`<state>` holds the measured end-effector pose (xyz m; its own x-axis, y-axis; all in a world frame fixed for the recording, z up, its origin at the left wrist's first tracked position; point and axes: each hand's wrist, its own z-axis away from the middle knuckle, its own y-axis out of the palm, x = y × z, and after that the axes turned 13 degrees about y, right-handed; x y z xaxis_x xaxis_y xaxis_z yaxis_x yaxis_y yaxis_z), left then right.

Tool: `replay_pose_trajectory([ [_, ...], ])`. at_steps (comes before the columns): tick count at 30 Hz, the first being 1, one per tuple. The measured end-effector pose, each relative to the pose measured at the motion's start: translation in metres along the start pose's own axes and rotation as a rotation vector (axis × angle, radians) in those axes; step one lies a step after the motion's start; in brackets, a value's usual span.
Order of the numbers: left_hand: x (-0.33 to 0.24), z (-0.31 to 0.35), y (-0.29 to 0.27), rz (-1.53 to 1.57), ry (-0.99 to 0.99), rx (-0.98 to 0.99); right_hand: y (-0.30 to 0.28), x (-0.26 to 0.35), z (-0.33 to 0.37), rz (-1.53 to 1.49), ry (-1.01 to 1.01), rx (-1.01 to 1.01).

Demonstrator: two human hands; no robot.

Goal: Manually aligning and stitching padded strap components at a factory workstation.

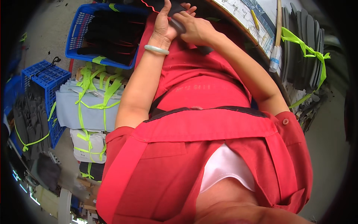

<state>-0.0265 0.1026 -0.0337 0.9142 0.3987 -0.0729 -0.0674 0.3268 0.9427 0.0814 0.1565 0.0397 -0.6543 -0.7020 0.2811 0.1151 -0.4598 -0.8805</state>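
Observation:
At the top of the head view, both hands meet over my lap around a dark, flexible black piece (178, 25). A thin wavy red line runs along an edge at the upper left, seemingly part of the same piece. My left hand (164, 28), with a pale bangle at the wrist, cups the piece from below, thumb raised and fingertips showing beyond it. My right hand (195, 30) presses onto it from above with bent fingers. Its exact kind cannot be told, as the hands and the picture's edge hide much of it. Another dark end (204, 49) shows under my right wrist.
A blue crate (69, 48) of black pieces stands left of my hands. Bundles of light blue sheets (89, 112) tied with neon-green strips lie nearer, beside another blue crate (52, 80). At right are a worktable (244, 15), a wooden-handled tool (276, 56) and tied grey strips (304, 48).

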Motion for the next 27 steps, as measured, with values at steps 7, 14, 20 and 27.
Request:
replay_pose_trajectory([
  [7,-0.002,-0.01,-0.014,-0.008,0.106,0.037,0.009,0.008,-0.023,0.195,0.075,0.187],
  [14,-0.005,-0.011,-0.019,0.137,0.018,0.175,0.008,-0.002,0.02,0.012,-0.087,-0.034],
  [20,0.0,0.001,-0.005,0.046,-0.052,0.09,0.01,-0.002,-0.01,0.008,-0.004,0.038],
  [27,-0.007,-0.02,-0.045,-0.046,0.062,0.258,0.005,0.004,0.004,0.171,-0.032,0.015],
])
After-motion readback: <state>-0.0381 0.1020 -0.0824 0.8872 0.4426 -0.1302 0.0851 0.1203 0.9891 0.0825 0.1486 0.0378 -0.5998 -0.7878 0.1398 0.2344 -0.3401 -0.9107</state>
